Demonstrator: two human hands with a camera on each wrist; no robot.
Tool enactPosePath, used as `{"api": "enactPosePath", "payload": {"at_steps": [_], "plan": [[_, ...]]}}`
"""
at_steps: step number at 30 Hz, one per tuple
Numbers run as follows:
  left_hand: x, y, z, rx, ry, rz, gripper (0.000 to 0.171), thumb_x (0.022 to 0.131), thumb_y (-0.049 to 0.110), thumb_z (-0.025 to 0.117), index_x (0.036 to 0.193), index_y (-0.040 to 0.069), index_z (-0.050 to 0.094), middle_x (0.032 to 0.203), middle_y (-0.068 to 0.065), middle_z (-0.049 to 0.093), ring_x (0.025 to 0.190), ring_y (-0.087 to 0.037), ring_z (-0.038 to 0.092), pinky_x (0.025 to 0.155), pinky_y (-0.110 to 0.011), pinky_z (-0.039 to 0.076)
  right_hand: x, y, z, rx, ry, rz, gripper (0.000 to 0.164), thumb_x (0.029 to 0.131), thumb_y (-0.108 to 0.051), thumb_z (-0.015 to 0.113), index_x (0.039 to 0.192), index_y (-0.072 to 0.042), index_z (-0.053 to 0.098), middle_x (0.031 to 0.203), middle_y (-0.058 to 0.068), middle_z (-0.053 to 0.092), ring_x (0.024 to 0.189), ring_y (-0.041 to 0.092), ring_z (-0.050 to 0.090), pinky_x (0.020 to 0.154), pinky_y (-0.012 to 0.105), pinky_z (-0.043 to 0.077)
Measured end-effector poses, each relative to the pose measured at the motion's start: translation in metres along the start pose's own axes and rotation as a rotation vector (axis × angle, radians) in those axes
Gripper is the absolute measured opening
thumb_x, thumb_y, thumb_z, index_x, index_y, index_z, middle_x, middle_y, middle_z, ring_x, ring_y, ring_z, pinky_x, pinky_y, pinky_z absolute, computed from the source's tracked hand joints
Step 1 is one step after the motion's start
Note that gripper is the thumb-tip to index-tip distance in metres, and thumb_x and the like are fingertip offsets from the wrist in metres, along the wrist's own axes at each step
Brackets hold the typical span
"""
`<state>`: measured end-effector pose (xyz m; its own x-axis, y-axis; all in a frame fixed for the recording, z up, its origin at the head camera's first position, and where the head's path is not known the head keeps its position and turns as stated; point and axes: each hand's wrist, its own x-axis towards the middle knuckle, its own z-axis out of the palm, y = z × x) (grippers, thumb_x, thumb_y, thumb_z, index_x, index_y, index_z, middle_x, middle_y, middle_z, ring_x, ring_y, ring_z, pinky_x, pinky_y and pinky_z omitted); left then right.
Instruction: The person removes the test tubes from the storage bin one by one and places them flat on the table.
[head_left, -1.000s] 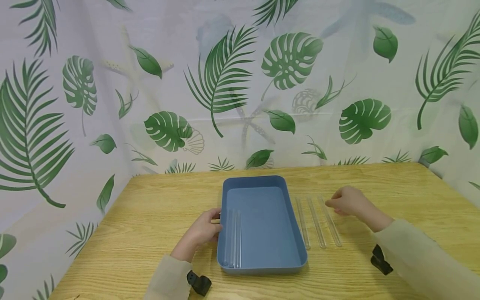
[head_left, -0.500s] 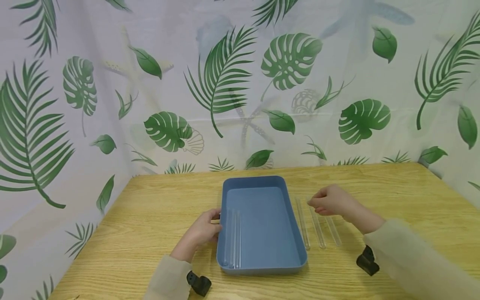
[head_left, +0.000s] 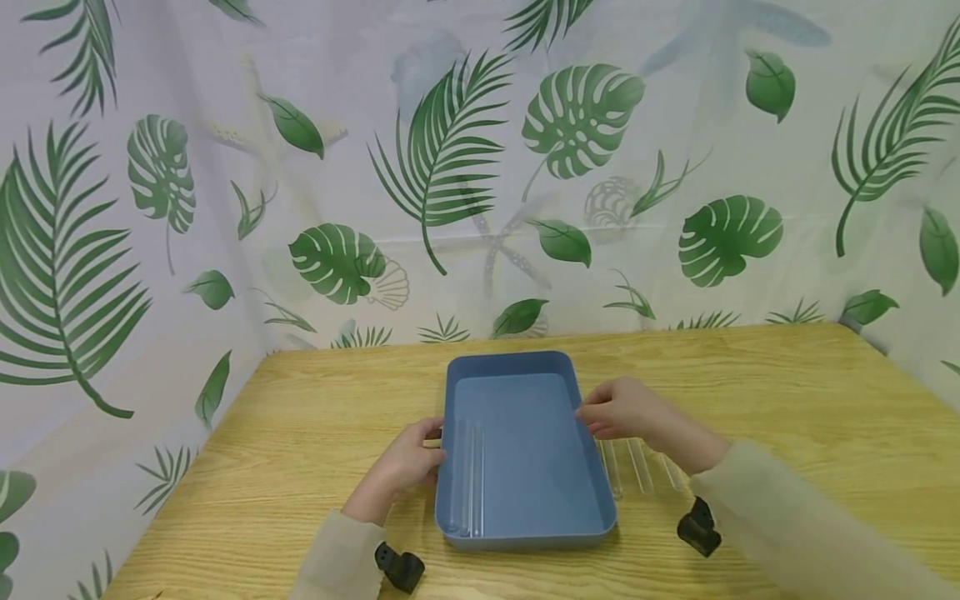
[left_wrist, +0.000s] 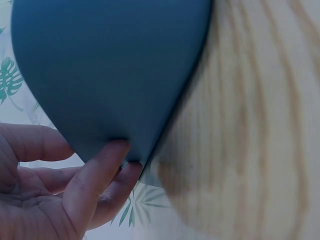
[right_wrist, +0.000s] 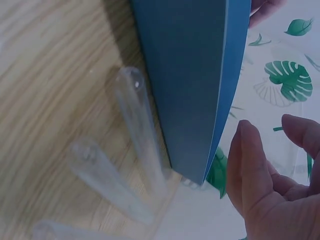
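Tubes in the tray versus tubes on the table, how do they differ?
The tray tubes lie close together; the table tubes are spaced apart. In the head view, no hand covers the tray tubes, while the right hand partly hides the table tubes. Both sets are clear and slender.

On the wooden table (head_left: pixel 337 392), we see the blue rectangular tray (head_left: pixel 540 467) holding clear slender tubes (head_left: pixel 477 479) along its left side; three more tubes (head_left: pixel 642 469) lie right of it.
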<state>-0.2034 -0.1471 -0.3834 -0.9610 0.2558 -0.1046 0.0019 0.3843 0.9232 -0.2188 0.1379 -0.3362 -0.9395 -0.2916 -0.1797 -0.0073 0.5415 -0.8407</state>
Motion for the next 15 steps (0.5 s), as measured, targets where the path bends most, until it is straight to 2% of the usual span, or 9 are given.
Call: {"api": "enactPosePath", "payload": {"at_steps": [7, 15], "plan": [[0.0, 0.0, 0.0, -0.006, -0.001, 0.0, 0.049, 0.085, -0.007, 0.042, 0.132, -0.01, 0.029, 0.125, -0.03, 0.037, 0.095, -0.032, 0.054, 0.065, -0.039, 0.051, 0.002, -0.006, 0.02, 0.015, -0.015, 0.04, 0.029, 0.083, -0.012, 0.059, 0.103, 0.009, 0.059, 0.095, 0.017, 0.061, 0.081, 0.021, 0.061, 0.071, 0.034, 0.05], [0.0, 0.001, 0.0, -0.025, -0.004, -0.002, 0.049, 0.085, -0.007, 0.042, 0.132, -0.01, 0.029, 0.126, -0.03, 0.036, 0.095, -0.032, 0.054, 0.065, -0.038, 0.051, 0.003, -0.004, 0.041, 0.017, -0.062, 0.035, 0.025, 0.082, -0.009, 0.059, 0.098, 0.01, 0.06, 0.089, 0.012, 0.063, 0.078, 0.019, 0.061, 0.068, 0.032, 0.051]]}}
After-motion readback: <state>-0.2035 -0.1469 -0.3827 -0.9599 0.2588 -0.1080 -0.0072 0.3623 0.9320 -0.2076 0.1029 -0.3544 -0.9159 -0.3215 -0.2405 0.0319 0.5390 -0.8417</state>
